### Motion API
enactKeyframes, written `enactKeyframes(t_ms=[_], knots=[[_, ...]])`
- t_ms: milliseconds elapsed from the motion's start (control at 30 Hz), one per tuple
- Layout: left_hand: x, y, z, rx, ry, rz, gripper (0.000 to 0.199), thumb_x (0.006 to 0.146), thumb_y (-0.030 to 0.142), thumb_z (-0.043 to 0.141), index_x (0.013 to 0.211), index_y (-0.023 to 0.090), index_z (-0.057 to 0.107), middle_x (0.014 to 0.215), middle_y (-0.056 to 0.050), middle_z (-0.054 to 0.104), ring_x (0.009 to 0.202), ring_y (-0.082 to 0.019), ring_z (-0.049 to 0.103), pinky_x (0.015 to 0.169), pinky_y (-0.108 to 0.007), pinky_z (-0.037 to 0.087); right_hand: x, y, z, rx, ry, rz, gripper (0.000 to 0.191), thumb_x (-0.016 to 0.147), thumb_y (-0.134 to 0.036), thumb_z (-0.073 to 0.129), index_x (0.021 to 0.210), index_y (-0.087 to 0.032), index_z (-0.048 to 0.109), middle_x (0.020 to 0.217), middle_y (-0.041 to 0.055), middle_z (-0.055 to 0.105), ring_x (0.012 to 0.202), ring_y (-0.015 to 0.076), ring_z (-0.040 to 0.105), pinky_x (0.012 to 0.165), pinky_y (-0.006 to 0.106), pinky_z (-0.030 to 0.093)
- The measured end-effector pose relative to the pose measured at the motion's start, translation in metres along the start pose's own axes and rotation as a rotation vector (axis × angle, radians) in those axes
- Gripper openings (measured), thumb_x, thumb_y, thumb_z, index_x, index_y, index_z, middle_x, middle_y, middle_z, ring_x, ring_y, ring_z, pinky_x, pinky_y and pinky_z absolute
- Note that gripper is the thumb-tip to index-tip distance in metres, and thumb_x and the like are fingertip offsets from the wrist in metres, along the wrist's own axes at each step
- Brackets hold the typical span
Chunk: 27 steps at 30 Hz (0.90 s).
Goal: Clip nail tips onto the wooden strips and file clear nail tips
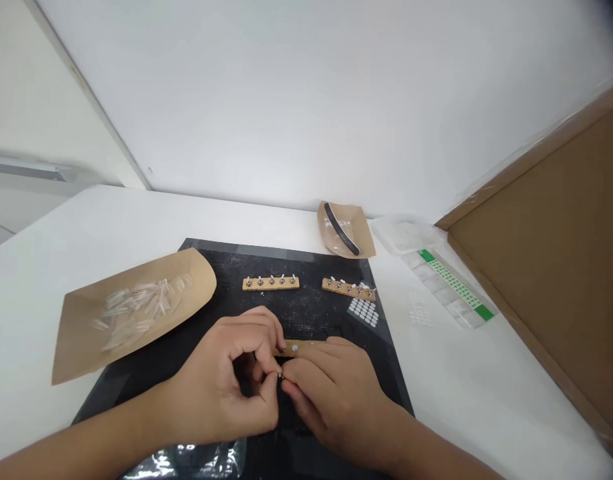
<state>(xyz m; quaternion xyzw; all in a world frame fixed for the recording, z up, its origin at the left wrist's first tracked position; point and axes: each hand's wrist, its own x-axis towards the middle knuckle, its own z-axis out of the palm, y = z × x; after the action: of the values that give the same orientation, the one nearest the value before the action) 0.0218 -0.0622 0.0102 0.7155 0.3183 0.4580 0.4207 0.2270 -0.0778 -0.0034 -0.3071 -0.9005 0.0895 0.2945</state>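
Note:
Over the black mat (306, 257), my left hand (236, 380) and my right hand (336, 393) meet fingertip to fingertip. Each pinches at a tiny metallic piece (280, 375) between them, too small to identify. Just behind my fingers lies a tan strip (301, 345) with a pale round spot, partly covered by both hands. Two more tan strips rest farther back: one (270, 284) in the middle and one (348, 289) at the right, each with several metal studs topped by white bits. A sheet of white oval stickers (364, 312) sits by the right strip.
A cardboard tray (74, 333) of clear plastic pieces stands at left. A smaller tray (367, 233) holds a dark curved file (339, 230). At right are a clear container (406, 235), a green-marked plastic case (454, 283) and a large cardboard box (546, 253). Clear plastic (196, 461) lies in front.

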Motion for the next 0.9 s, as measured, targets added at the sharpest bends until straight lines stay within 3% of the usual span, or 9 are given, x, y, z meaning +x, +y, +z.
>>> enactKeyframes(t_ms=[300, 467, 567, 767, 900], knots=[[-0.002, -0.002, -0.002, -0.211, -0.054, -0.180, 0.022, 0.071, -0.001, 0.064, 0.064, 0.017, 0.055, 0.072, 0.000, 0.060, 0.080, -0.017, 0.064, 0.071, -0.027, 0.058, 0.000, 0.000, -0.003, 0.195, -0.033, 0.066, 0.025, 0.111, -0.024, 0.043, 0.093, -0.020, 0.059, 0.078, -0.0011, 0.067, 0.065, 0.0146, 0.056, 0.065, 0.030, 0.033], [-0.007, -0.009, -0.005, -0.457, -0.106, -0.366, 0.017, 0.087, 0.008, 0.072, 0.074, 0.014, 0.064, 0.085, -0.005, 0.065, 0.073, -0.015, 0.068, 0.047, -0.015, 0.056, 0.001, 0.001, -0.008, 0.321, -0.081, 0.136, 0.023, 0.111, -0.025, 0.043, 0.097, -0.022, 0.061, 0.083, -0.0017, 0.070, 0.071, 0.0141, 0.060, 0.069, 0.028, 0.037], [-0.006, -0.012, -0.009, -0.563, -0.169, -0.459, 0.014, 0.095, 0.017, 0.073, 0.082, 0.013, 0.070, 0.085, -0.005, 0.065, 0.071, -0.014, 0.068, 0.041, -0.013, 0.058, 0.002, 0.002, -0.011, 0.408, -0.122, 0.189, 0.025, 0.112, -0.025, 0.041, 0.098, -0.023, 0.061, 0.087, -0.0022, 0.070, 0.076, 0.0129, 0.063, 0.073, 0.025, 0.040], [0.000, -0.008, -0.015, -0.620, -0.246, -0.489, 0.005, 0.095, 0.018, 0.077, 0.093, 0.013, 0.078, 0.091, -0.006, 0.069, 0.076, -0.014, 0.070, 0.045, -0.013, 0.062, 0.003, 0.003, -0.014, 0.518, -0.108, 0.231, 0.025, 0.113, -0.025, 0.042, 0.097, -0.022, 0.061, 0.080, -0.0049, 0.064, 0.069, 0.0095, 0.058, 0.069, 0.021, 0.040], [0.000, -0.007, -0.016, -0.634, -0.256, -0.505, 0.007, 0.093, 0.020, 0.080, 0.094, 0.014, 0.079, 0.094, -0.006, 0.069, 0.075, -0.014, 0.071, 0.045, -0.013, 0.063, 0.001, 0.005, -0.012, 0.444, -0.067, 0.158, 0.026, 0.114, -0.026, 0.042, 0.098, -0.022, 0.062, 0.084, -0.0030, 0.068, 0.073, 0.0112, 0.061, 0.071, 0.024, 0.040]])
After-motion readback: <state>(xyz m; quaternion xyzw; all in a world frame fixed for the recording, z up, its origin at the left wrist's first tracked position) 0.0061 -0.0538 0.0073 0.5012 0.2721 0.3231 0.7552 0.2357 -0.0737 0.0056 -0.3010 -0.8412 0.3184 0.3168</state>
